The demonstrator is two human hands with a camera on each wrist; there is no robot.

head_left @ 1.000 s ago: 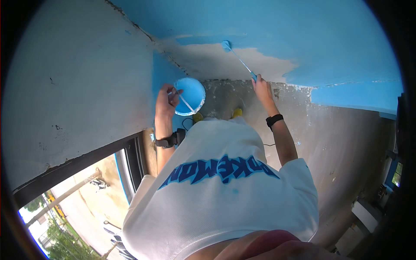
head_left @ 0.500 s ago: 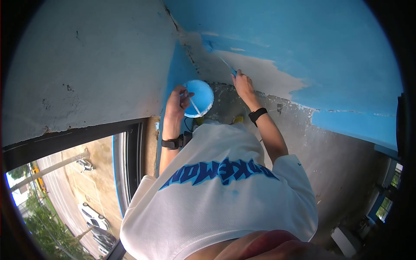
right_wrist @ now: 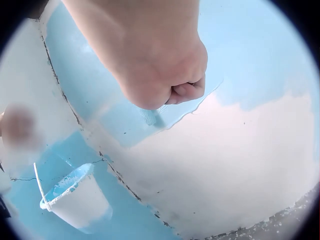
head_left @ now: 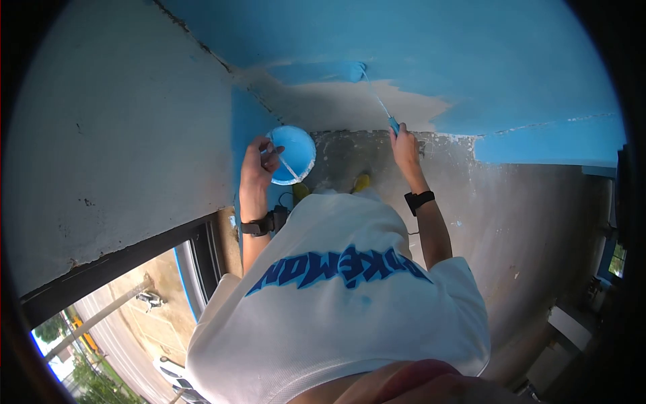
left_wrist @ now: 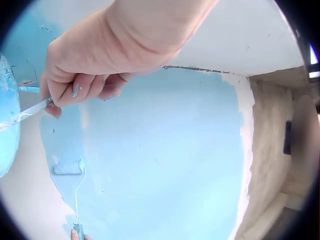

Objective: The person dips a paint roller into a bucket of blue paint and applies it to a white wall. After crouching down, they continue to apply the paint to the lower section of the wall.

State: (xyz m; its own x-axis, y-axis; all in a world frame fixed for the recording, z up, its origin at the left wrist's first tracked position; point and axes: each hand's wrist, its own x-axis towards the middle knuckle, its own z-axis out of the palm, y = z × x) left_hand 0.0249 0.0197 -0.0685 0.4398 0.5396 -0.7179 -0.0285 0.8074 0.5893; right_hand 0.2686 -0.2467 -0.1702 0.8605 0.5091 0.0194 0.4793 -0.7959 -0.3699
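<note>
My left hand (head_left: 260, 163) grips the handle of a white bucket (right_wrist: 82, 205) holding blue paint, left of my body. Curled fingers with paint specks close round that handle (left_wrist: 27, 112) in the left wrist view. My right hand (head_left: 406, 151) holds the blue grip of a small paint roller (head_left: 358, 71), whose head lies against the wall at the upper edge of a pale unpainted patch (head_left: 336, 101). The same roller (left_wrist: 69, 167) shows wet blue in the left wrist view. In the right wrist view my right hand (right_wrist: 165, 65) mostly covers it.
A grey wall (head_left: 134, 121) meets the blue wall (head_left: 471, 54) at a cracked corner on the left. Below it a dark-framed window (head_left: 121, 262) looks onto parked vehicles. The stained floor (head_left: 498, 222) extends right; yellow footwear (head_left: 362, 182) shows below the bucket.
The roller and my right hand first went left toward the corner, then came back right along the wall. Fresh blue covers more of the strip above the pale patch. My left hand keeps the bucket.
</note>
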